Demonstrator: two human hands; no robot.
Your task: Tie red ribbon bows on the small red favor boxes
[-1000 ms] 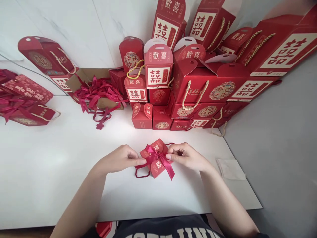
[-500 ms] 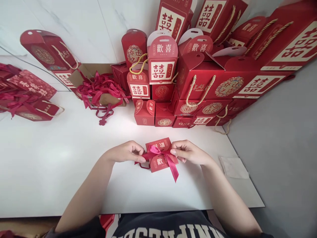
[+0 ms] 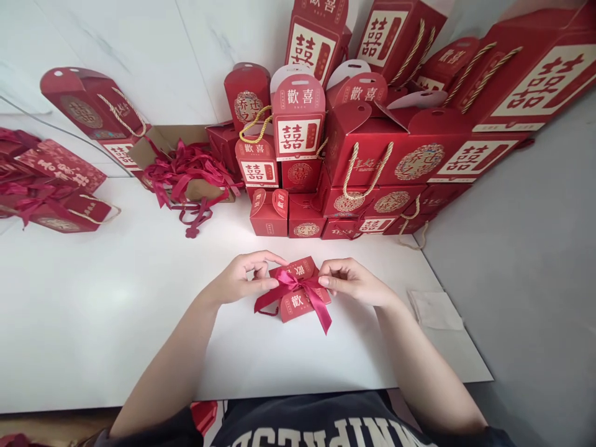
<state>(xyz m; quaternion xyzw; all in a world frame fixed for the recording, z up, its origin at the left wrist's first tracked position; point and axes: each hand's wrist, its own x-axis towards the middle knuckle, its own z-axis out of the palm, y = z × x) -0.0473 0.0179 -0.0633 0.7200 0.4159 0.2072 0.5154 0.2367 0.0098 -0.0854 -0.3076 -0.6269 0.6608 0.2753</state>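
Head view: box just below centre of frame, closed, bow already tied on top; any straightening left, cannot tell. Right hand pinches bow's right side; left hand spread, thumb beside bow's left.

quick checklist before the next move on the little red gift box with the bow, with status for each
1. Small red gift box set apart from the stacked gift boxes: ok
2. Magenta ribbon bow across the box top: ok
3. Right hand pinching the bow's right side: ok
4. Left hand gripping the ribbon: cannot tell; thumb at the bow, forefinger extended
5. Knot tightness: cannot tell
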